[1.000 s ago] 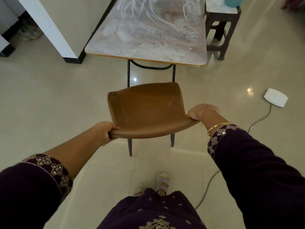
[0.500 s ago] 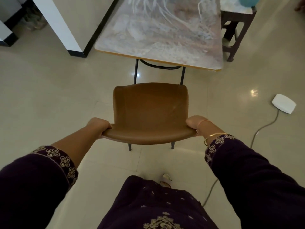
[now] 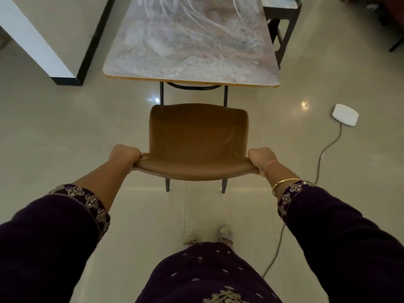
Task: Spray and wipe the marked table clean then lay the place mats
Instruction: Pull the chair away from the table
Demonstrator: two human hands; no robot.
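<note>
Left grip (image 3: 124,155) & right grip (image 3: 261,159) curl tight round chair (image 3: 196,138) back. Move it level w/ 2 arms, away from tabletop (image 3: 192,51).

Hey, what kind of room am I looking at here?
Most likely a home dining area: a marble-patterned table with a brown chair in front of it, both standing on a glossy tiled floor.

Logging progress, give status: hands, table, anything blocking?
Left hand, right hand grip brown upholstered chair by backrest. Grey marbled table scribbled white, unwiped. Chair stands in front.
</note>
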